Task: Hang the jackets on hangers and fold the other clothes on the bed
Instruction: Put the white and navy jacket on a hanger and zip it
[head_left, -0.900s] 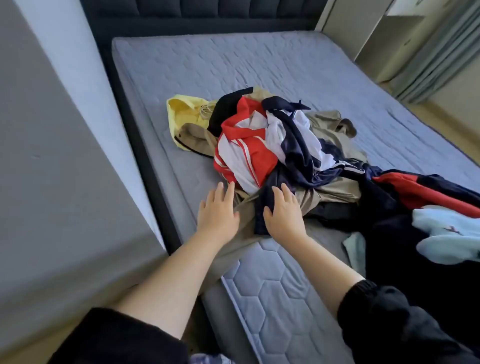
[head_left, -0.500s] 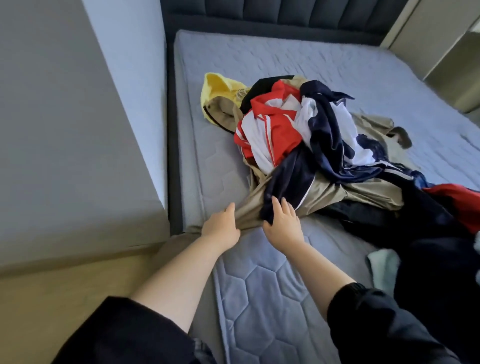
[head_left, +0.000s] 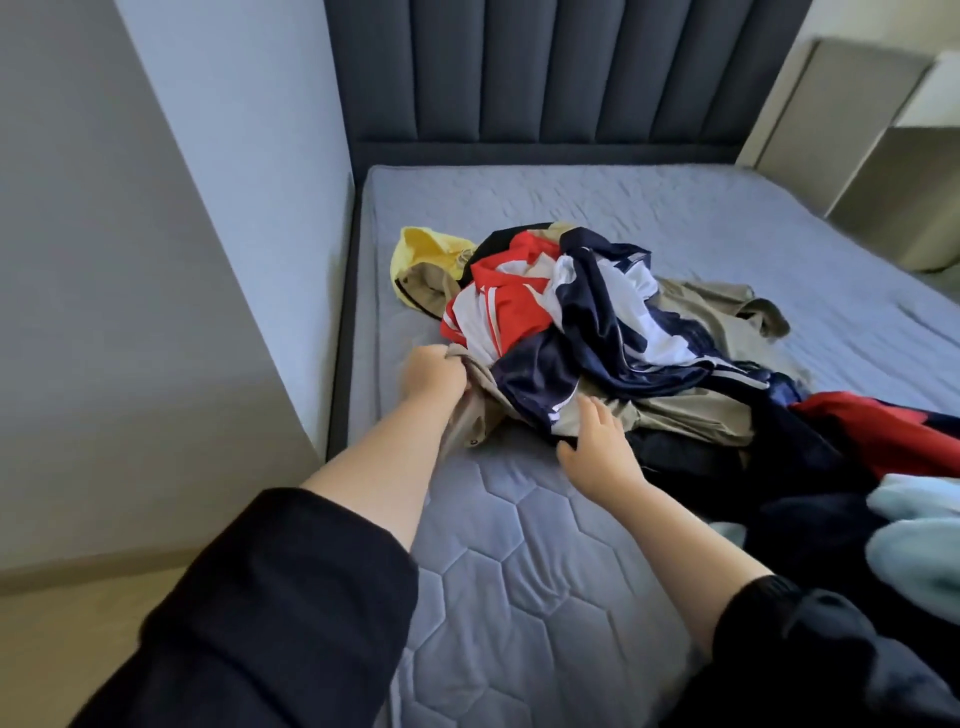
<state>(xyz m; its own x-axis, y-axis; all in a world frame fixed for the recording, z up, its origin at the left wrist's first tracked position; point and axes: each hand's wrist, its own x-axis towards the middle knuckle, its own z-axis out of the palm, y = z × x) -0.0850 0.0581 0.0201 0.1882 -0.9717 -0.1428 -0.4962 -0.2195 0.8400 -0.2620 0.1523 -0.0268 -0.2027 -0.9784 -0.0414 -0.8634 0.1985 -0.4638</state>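
Note:
A heap of clothes lies on the grey quilted mattress (head_left: 509, 582). A khaki garment (head_left: 670, 415) runs under the heap. On top sit a navy and white jacket (head_left: 602, 332), a red and white jacket (head_left: 498, 306) and a yellow garment (head_left: 421, 249). My left hand (head_left: 431, 374) grips the khaki garment's near left edge in a fist. My right hand (head_left: 597, 447) rests with straight fingers on the khaki cloth just below the navy jacket. Dark clothes (head_left: 701, 457), a red piece (head_left: 883, 431) and a light blue garment (head_left: 924, 545) lie to the right.
A dark padded headboard (head_left: 550, 73) stands at the far end of the bed. A grey wall (head_left: 130, 260) runs close along the bed's left side. Beige furniture (head_left: 857, 130) stands at the far right. Bare floor (head_left: 67, 634) shows at the lower left.
My left hand has closed into a fist on the khaki garment's edge and lifted it slightly. My right hand shifted right along the cloth. The view tilted up toward the headboard.

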